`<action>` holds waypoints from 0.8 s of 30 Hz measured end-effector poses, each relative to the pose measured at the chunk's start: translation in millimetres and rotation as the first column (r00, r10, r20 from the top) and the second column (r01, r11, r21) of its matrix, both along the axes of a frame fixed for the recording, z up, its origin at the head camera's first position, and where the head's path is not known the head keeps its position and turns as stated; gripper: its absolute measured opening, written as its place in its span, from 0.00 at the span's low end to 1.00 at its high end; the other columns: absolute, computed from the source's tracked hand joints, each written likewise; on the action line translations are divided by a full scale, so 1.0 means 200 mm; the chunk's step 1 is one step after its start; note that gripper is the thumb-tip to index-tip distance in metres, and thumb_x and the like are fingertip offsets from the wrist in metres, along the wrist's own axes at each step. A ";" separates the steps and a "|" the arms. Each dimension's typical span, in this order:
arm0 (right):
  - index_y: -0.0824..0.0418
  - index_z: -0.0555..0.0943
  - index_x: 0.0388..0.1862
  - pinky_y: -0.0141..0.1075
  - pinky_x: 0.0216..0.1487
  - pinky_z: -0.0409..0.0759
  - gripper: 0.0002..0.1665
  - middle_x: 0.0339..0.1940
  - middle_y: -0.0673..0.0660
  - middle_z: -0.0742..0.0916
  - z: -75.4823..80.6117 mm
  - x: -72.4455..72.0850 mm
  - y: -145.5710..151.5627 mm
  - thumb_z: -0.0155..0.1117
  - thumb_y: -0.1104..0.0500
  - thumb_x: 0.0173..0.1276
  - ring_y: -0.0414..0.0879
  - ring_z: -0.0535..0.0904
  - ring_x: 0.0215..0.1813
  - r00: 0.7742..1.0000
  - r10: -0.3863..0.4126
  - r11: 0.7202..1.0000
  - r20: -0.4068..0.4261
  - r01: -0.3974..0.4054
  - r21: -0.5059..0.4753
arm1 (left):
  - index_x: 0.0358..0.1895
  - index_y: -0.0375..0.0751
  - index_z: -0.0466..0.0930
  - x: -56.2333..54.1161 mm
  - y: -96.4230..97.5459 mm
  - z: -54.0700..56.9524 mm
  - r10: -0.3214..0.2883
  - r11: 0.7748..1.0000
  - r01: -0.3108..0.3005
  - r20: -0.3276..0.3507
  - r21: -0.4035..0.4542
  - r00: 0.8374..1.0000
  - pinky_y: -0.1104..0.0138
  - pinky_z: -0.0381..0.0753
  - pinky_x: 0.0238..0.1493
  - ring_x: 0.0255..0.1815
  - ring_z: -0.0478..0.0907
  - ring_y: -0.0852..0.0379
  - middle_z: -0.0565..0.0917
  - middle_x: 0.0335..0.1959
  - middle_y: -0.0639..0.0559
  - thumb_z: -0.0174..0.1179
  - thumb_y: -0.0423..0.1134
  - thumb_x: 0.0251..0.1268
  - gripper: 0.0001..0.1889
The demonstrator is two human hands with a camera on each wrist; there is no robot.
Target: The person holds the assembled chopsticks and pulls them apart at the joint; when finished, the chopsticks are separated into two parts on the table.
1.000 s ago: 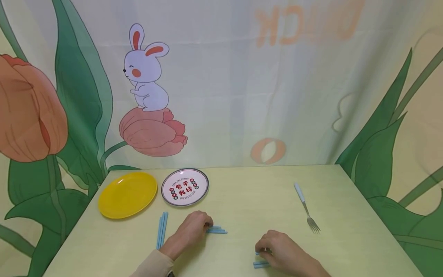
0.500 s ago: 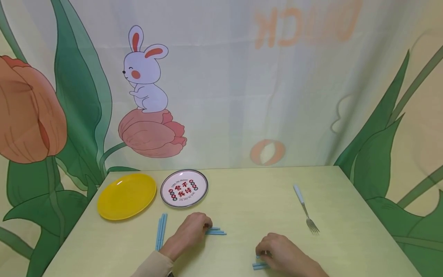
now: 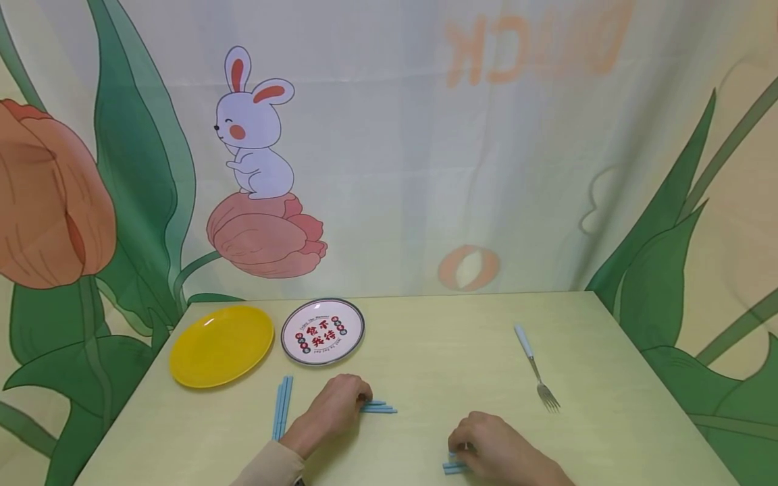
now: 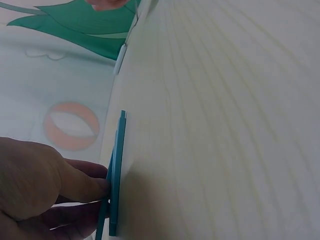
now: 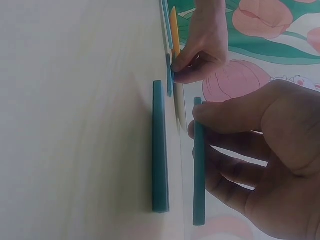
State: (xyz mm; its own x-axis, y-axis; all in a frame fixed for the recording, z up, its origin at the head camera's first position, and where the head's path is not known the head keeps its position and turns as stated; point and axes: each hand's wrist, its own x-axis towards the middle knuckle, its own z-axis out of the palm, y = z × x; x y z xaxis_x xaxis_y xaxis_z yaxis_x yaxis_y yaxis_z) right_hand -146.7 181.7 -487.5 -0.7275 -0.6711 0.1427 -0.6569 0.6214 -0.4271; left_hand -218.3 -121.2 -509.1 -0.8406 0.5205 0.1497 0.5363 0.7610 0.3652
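Note:
In the head view my left hand (image 3: 343,401) is at the middle of the table, over a small group of blue sticks (image 3: 379,409). Its thumb and fingers pinch one thin blue stick (image 4: 102,220), which slants against the sticks (image 4: 119,160) lying on the table. Lower right, my right hand (image 3: 492,442) pinches another blue stick (image 5: 199,165) between thumb and fingertips, raised off the table. Beside it, apart from the held one, blue sticks (image 5: 159,150) lie on the tabletop. The palm partly covers them in the head view.
Left of my left forearm lies a row of blue sticks (image 3: 282,405). A yellow plate (image 3: 221,347) and a white plate with red lettering (image 3: 323,354) stand at the back left. A fork (image 3: 535,368) with a pale handle lies at right. A printed curtain (image 3: 389,169) hangs behind the table.
My right hand, with its stick, has sunk slightly nearer the sticks on the table. The left hand keeps its place, and the head view has shifted a little.

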 end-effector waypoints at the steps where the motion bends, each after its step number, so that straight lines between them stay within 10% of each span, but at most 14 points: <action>1: 0.53 0.87 0.30 0.26 0.36 0.74 0.07 0.31 0.38 0.86 0.00 0.00 0.00 0.68 0.66 0.58 0.31 0.72 0.34 1.000 -0.001 1.000 0.000 0.001 0.001 | 0.30 0.43 0.88 0.00 0.00 0.00 0.001 1.000 -0.001 0.003 -0.001 1.000 0.63 0.81 0.42 0.35 0.81 0.59 0.86 0.29 0.56 0.63 0.24 0.55 0.09; 24: 0.51 0.88 0.31 0.27 0.35 0.75 0.07 0.31 0.37 0.85 0.00 -0.01 -0.02 0.68 0.63 0.61 0.30 0.71 0.33 0.995 -0.021 0.999 0.095 0.018 0.033 | 0.30 0.41 0.89 0.01 0.00 0.00 0.006 1.000 -0.006 -0.004 -0.006 1.000 0.63 0.80 0.43 0.35 0.80 0.58 0.84 0.28 0.56 0.61 0.24 0.55 0.10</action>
State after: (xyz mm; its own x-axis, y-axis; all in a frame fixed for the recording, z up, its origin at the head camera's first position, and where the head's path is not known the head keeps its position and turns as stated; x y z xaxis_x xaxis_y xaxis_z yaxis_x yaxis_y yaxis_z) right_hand -148.1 177.6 -487.8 -0.7495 -0.6600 0.0510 -0.6022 0.6477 -0.4668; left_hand -216.2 -121.7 -508.5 -0.8432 0.5162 0.1499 0.5330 0.7665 0.3584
